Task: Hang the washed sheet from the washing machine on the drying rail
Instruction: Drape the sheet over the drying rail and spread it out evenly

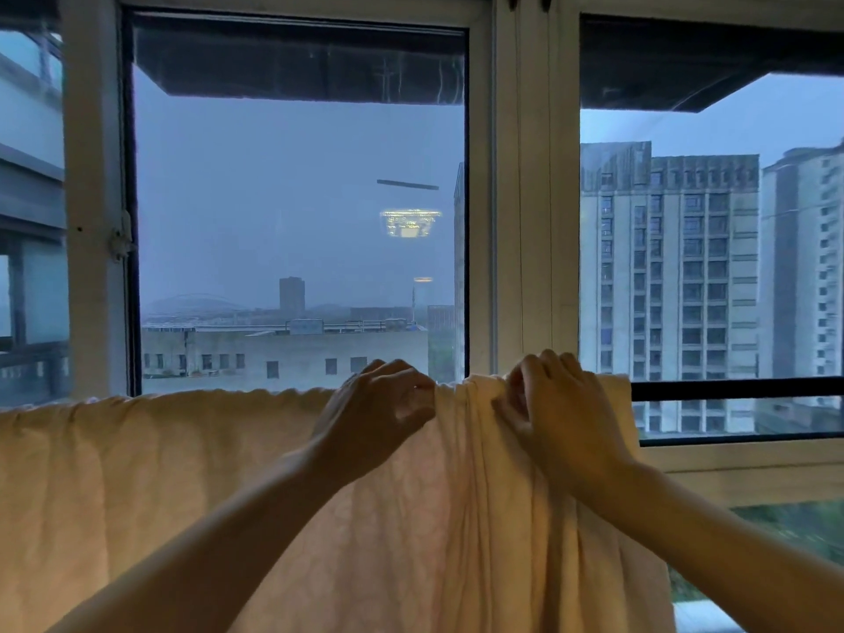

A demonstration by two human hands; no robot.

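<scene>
Left hand (377, 406) and right hand (564, 418): both bare. Left forearm (237, 523) and right forearm (712, 532): slender, uncovered all the way to the lower edge of the view, so any sleeve lies out of sight. Fingers (555, 365) slim, nails short where they show. Small bright glint on one left-hand finger, too small to identify.

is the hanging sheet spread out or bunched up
Mixed: the sheet is spread at left, bunched in folds between the left hand and right hand.
</scene>
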